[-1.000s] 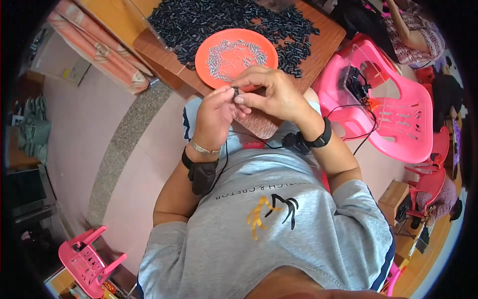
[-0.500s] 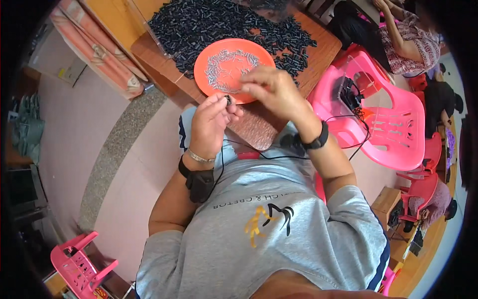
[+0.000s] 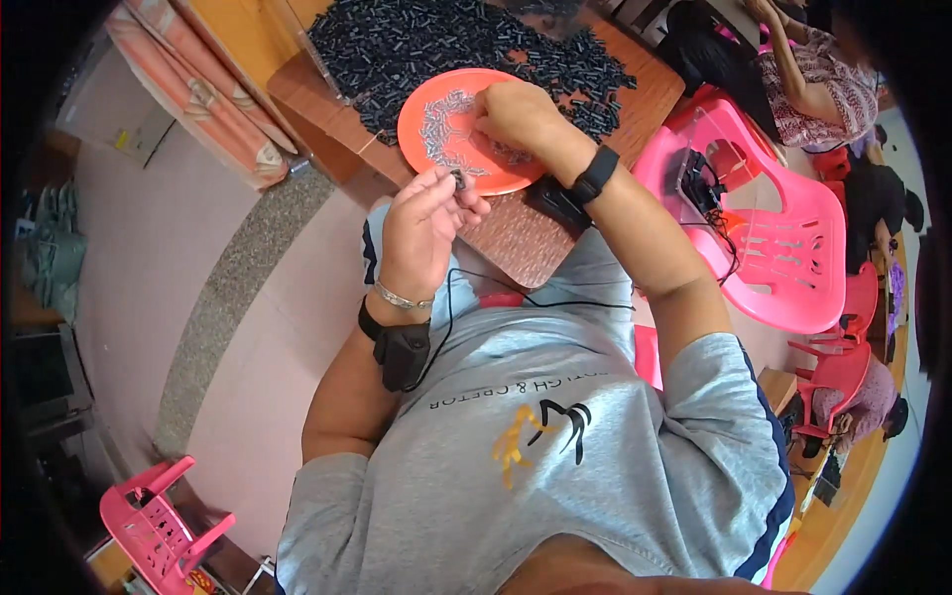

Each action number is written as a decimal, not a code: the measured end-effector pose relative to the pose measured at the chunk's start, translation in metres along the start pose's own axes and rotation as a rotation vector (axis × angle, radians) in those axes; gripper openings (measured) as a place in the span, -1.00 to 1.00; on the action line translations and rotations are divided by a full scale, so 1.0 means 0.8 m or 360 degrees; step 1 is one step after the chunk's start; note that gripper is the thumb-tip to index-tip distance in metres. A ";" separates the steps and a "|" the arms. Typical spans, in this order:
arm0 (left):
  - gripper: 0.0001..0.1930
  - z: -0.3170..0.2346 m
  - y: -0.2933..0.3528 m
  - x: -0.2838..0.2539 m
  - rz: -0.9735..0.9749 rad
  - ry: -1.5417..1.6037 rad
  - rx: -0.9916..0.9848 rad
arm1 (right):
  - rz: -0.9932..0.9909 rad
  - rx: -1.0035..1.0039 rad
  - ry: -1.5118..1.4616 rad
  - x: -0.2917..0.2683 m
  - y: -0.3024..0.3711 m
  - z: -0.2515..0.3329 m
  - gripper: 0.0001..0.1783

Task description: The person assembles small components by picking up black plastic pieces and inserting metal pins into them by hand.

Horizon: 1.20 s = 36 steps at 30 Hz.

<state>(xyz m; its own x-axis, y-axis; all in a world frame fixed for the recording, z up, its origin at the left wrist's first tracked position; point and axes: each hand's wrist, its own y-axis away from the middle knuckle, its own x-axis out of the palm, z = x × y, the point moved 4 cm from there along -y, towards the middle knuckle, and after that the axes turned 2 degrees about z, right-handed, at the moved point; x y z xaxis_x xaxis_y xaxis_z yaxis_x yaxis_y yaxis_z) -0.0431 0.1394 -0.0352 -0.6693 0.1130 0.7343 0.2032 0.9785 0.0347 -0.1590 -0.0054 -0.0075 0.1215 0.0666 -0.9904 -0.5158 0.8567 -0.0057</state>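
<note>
My left hand (image 3: 421, 233) is closed, pinching a small black cylindrical piece (image 3: 458, 179) between thumb and fingertips just off the near rim of an orange-red plate (image 3: 411, 134). Inside the plate lie many small silvery pins (image 3: 436, 127), spread in a loose ring. My right hand (image 3: 524, 117) reaches over the plate's right side with its fingers curled down together toward the pins. Its fingertips are mostly hidden, and I cannot make out what is between them. Beyond the plate spreads a large heap of small black cylindrical pieces (image 3: 416, 55).
The plate rests on a brown wooden table (image 3: 521, 233) whose near corner points at my lap. A dark cable (image 3: 535, 302) crosses my lap. On the right, a pink chair (image 3: 783, 268) holds a black device (image 3: 702, 183). Other people sit farther right.
My right hand has moved away from my left hand, farther over the plate, and its fingers have lowered toward the pins. My left hand keeps the black piece in nearly the same place.
</note>
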 end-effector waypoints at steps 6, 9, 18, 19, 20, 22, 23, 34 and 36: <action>-0.80 0.003 0.001 0.005 0.0204 0.0159 -0.0061 | -0.0068 -0.0009 -0.0027 0.003 0.002 -0.004 -0.80; -0.79 0.005 0.002 0.008 0.0281 0.0233 -0.0097 | -0.0145 0.0026 -0.1076 -0.009 0.019 -0.021 -0.79; -0.80 0.006 0.011 0.029 0.0149 -0.0421 0.0128 | -0.0084 -0.0285 -0.2471 -0.035 0.121 0.027 -0.87; -0.79 0.004 0.012 0.030 0.0127 -0.0539 0.0201 | -0.0097 -0.0322 -0.2453 -0.035 0.125 0.032 -0.88; -0.79 0.003 0.012 0.032 0.0104 -0.0655 0.0276 | -0.0098 -0.0304 -0.2518 -0.032 0.128 0.036 -0.88; -0.79 0.003 0.012 0.033 0.0113 -0.0678 0.0303 | 0.0001 -0.0310 -0.2614 -0.025 0.130 0.039 -0.89; -0.78 0.003 0.012 0.034 0.0116 -0.0696 0.0335 | 0.0111 -0.0319 -0.2705 -0.021 0.131 0.042 -0.89; -0.81 0.001 0.013 0.033 0.0103 -0.0888 0.0339 | 0.0068 -0.0286 -0.2571 -0.013 0.133 0.044 -0.86; -0.81 0.002 0.012 0.034 0.0112 -0.0903 0.0341 | 0.0042 -0.0277 -0.2518 -0.013 0.135 0.043 -0.87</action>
<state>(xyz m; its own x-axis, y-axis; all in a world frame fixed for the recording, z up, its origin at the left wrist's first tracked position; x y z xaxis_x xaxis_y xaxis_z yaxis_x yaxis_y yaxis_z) -0.0605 0.1519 -0.0160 -0.9479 0.1952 0.2518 0.1519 0.9716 -0.1814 -0.1864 0.1041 0.0070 0.7742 0.6160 0.1455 -0.6049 0.7877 -0.1166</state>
